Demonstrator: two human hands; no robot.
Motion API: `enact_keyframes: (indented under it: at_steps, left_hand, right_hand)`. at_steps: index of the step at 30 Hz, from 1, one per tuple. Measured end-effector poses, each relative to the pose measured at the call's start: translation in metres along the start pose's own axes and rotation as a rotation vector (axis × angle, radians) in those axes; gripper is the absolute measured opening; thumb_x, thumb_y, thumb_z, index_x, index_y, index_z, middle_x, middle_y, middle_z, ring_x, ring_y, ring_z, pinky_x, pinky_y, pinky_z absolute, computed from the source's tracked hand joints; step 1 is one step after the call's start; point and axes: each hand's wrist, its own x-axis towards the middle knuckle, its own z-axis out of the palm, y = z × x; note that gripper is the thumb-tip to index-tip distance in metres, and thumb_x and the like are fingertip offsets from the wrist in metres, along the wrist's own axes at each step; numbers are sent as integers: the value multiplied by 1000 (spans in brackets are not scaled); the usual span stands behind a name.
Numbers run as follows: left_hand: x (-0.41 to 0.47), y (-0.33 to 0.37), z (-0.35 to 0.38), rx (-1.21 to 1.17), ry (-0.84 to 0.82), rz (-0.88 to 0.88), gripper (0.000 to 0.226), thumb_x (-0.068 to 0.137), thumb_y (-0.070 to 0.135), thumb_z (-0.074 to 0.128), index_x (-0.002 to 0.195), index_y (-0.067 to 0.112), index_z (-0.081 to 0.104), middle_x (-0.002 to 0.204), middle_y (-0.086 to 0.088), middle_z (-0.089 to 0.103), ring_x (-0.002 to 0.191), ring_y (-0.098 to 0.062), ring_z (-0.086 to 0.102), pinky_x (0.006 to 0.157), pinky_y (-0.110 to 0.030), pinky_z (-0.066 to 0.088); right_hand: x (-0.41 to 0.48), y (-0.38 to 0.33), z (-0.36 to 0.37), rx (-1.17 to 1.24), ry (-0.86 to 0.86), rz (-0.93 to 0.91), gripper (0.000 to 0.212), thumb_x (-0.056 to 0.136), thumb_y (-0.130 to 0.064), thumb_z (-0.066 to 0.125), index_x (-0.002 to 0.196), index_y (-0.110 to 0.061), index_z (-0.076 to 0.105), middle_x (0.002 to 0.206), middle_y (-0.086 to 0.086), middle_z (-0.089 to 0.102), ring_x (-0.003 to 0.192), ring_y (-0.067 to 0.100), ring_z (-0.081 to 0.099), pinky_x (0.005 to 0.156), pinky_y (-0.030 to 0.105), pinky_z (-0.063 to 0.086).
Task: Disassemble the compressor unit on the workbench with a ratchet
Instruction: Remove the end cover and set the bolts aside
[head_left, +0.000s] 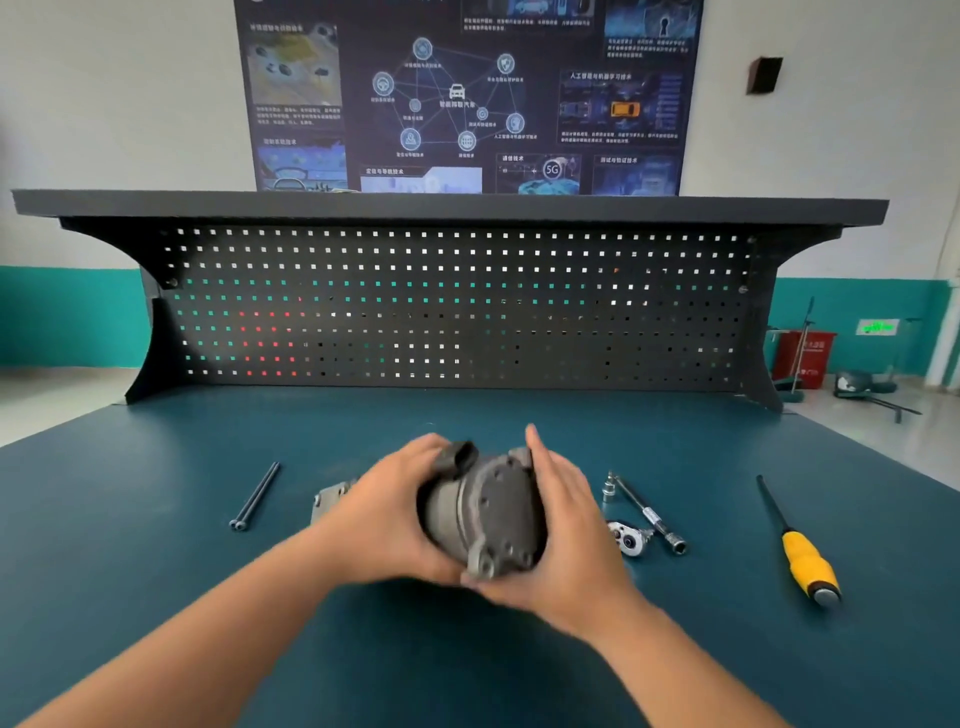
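A vehicle-mechanics teaching workshop, seen from the workbench (156, 571)

The bench has a dark teal mat top, a black perforated tool panel (467, 312) at its back and a shelf (447, 205) along the top. Hand tools lie on the mat: a ratchet (629, 540), an extension bar (647, 512), a yellow-handled screwdriver (802, 556) and two long bolts (255, 496), around a grey cast-metal compressor unit (483, 514). On the wall behind hangs a large dark poster (467, 93) with car graphics, a network diagram and a "5G" mark. The walls are white above a teal band (67, 317), and a red bin (800, 358) stands on the floor at the right
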Motion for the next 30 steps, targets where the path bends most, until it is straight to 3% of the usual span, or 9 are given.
enact_keyframes:
  at_steps: [3, 7, 10, 12, 16, 19, 26, 28, 30]
  left_hand:
    - [23, -16, -3, -49, 12, -152, 76, 34, 60, 76, 103, 37, 54, 98, 21, 59, 88, 8, 56, 77, -6, 40]
    - [44, -37, 8, -45, 49, -223, 99, 45, 65, 75, 130, 21, 51, 112, 20, 54, 103, 2, 52, 89, -15, 39]
    - [54, -45, 20, 38, 54, -204, 100, 50, 66, 73, 135, 21, 44, 124, 13, 53, 114, -8, 51, 90, -17, 34]
    - [59, -50, 23, 137, 62, -194, 101, 51, 56, 83, 136, 23, 40, 127, 8, 52, 114, -11, 50, 89, -19, 35]
    - [65, -57, 15, 184, 72, -183, 89, 52, 49, 84, 128, 22, 46, 115, 7, 60, 104, -14, 57, 84, -27, 44]
    - [70, -58, 6, 158, 25, -171, 82, 51, 48, 86, 122, 22, 53, 104, 9, 66, 94, -14, 61, 80, -30, 48]
    - [70, -53, 6, 71, 1, -309, 64, 53, 50, 85, 103, 23, 56, 90, 11, 65, 84, -11, 62, 75, -31, 51]
    - [70, -52, 8, 40, 19, -343, 59, 54, 49, 85, 99, 26, 53, 89, 12, 63, 84, -11, 61, 76, -32, 51]
    - [70, -51, 10, 41, 30, -377, 60, 54, 52, 83, 99, 29, 52, 90, 13, 62, 85, -11, 60, 76, -32, 50]
  right_hand:
    - [31, 13, 0, 89, 1, 119, 128, 49, -58, 85, 148, -32, 8, 116, -39, 24, 112, -7, 27, 91, -5, 16]
    - [57, 33, 8, 201, 54, 299, 128, 41, -68, 77, 148, -20, 25, 130, -15, 47, 125, 8, 42, 97, 15, 35]
    - [69, 41, 15, 284, 161, 413, 78, 55, -55, 80, 122, -30, 51, 98, -30, 53, 103, 6, 56, 70, -1, 36]
    - [78, 40, 16, 266, 163, 424, 47, 60, -52, 80, 96, -37, 53, 87, -30, 55, 88, 2, 58, 63, 2, 38]
    - [88, 33, 13, 240, 93, 417, 67, 46, -71, 68, 99, -30, 58, 90, -20, 63, 83, -6, 56, 62, 13, 40]
    - [91, 28, 5, 253, 37, 467, 74, 41, -78, 62, 95, -27, 64, 89, -17, 67, 83, 1, 61, 66, 21, 48]
    - [97, 24, -3, 347, -96, 564, 61, 62, -72, 61, 95, -21, 66, 95, -3, 69, 88, 14, 65, 81, 32, 52]
    - [97, 24, 1, 381, -95, 561, 64, 70, -74, 54, 106, -20, 61, 108, -5, 65, 96, 11, 60, 86, 31, 49]
    - [96, 25, -1, 517, -91, 606, 61, 77, -78, 39, 96, -27, 67, 107, -7, 66, 101, 10, 58, 91, 31, 45]
